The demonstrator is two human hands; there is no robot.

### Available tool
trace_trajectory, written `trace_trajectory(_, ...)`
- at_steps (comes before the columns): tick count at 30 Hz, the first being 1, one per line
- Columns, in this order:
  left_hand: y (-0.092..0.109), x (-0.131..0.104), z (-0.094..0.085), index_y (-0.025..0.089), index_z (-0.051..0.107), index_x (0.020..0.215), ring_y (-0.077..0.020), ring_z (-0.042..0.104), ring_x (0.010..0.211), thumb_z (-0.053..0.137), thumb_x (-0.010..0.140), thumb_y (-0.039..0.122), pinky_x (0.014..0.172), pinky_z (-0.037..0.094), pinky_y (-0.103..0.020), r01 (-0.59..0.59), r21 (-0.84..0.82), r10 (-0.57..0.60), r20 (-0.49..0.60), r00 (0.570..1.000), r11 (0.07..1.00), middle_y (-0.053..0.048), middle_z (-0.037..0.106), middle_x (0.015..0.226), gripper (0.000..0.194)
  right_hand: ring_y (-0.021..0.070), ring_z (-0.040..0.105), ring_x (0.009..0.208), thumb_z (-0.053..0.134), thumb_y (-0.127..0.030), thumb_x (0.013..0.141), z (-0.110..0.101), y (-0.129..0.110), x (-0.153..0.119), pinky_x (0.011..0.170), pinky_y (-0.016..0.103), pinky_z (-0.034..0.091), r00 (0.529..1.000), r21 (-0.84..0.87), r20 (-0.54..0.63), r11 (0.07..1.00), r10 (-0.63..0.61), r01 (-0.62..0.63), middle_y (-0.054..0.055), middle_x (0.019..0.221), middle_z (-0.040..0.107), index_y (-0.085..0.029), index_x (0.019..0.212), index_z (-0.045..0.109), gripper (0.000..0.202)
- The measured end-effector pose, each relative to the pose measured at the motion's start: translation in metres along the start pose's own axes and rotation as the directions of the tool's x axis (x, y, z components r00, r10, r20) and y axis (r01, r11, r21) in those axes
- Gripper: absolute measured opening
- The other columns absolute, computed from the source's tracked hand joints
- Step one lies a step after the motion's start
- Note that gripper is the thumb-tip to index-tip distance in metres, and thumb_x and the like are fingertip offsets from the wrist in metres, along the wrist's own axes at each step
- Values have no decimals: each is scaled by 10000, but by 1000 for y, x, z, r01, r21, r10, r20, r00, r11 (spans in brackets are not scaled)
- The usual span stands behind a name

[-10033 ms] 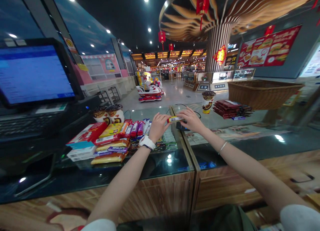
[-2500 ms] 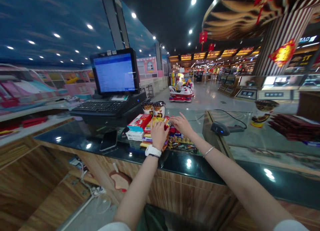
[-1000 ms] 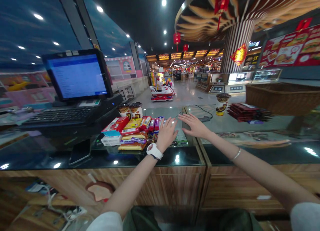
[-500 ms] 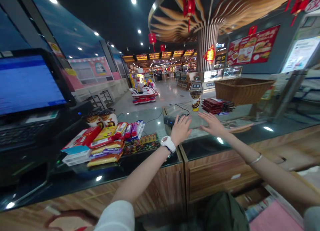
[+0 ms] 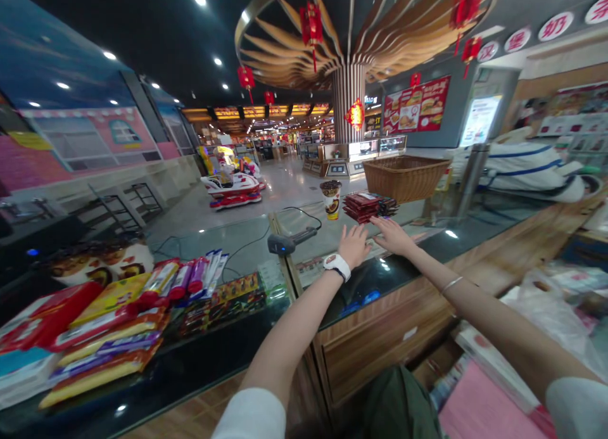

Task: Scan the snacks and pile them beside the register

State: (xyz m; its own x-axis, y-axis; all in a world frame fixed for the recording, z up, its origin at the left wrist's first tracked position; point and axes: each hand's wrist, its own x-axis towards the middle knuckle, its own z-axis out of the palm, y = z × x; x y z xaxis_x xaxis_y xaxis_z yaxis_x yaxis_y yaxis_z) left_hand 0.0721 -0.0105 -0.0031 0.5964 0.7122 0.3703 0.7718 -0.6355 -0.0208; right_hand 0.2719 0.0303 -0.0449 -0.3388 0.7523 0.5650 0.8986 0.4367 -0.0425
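Note:
My left hand (image 5: pixel 354 246), with a white watch at the wrist, hovers low over the glass counter, fingers spread and holding nothing. Close to its right, my right hand (image 5: pixel 392 235) reaches out with fingers extended and nothing in them. Just beyond both hands lies a stack of dark red snack packets (image 5: pixel 363 207) with smaller dark packets (image 5: pixel 387 206) at its right end. My fingertips come near the stack; whether they touch it I cannot tell. A printed snack cup (image 5: pixel 331 199) stands upright left of the stack. A black barcode scanner (image 5: pixel 291 240) rests left of my left hand.
Packaged snacks (image 5: pixel 114 337) lie piled on the left of the counter (image 5: pixel 190 356), with two more cups (image 5: pixel 126 261) behind. A wicker basket (image 5: pixel 407 178) stands beyond the packets. Below right is an open drawer area with a pink item (image 5: pixel 479 401).
My view has turned to the right. Both hands have moved closer to the packet stack, and my left hand has left the scanner's side.

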Motion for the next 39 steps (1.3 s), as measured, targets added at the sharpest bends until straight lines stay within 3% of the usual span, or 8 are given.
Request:
trace_trajectory(8,15,47,31,127,429,1439,-263,346,1449,469,972,351,1241,165,-526,69,-66,-66,55,996,995,-123,356,1584,519,307,442,1387,493,-248,877,17,39,10,1138,492,366,982,-4,26,982,188,-188,193,1501,464,-64,1444,432,599)
trace_trajectory(18,-10,84,51,196,386,1497,-263,319,1468,360,989,460,1243,119,-525,64,-44,-60,80,995,997,-76,358,1589,573,278,343,1452,481,-283,896,23,51,23,1166,470,331,950,39,147,958,276,-285,152,1559,392,-108,1502,356,643)
trace_trajectory(23,-14,92,55,230,343,1524,-269,220,1509,335,984,491,1239,51,-561,40,-56,-32,145,989,998,-34,297,1614,599,275,323,1462,453,-296,927,20,49,27,1164,483,314,917,13,226,940,330,-341,148,1577,364,-145,1522,329,627)
trace_trajectory(28,-14,92,54,211,365,1514,-285,202,1513,312,986,505,1233,43,-579,42,-62,-31,170,985,997,-64,331,1599,607,274,330,1455,410,-297,951,17,45,28,1161,478,299,893,-19,275,931,356,-365,155,1562,386,-131,1520,326,598)
trace_trajectory(36,-15,89,55,197,468,1427,-279,413,1396,424,972,428,1227,73,-605,-9,-61,13,60,998,998,-104,509,1478,512,253,526,1260,425,-245,951,11,42,26,1089,388,368,928,-96,208,950,311,-297,155,1412,537,-141,1365,549,444)
trace_trajectory(39,-14,86,54,188,505,1384,-266,447,1366,431,976,408,1229,74,-595,-22,-45,24,61,998,999,-107,534,1449,470,256,504,1272,426,-182,943,5,38,26,1092,402,351,938,-108,197,957,287,-270,154,1341,594,-141,1290,608,395)
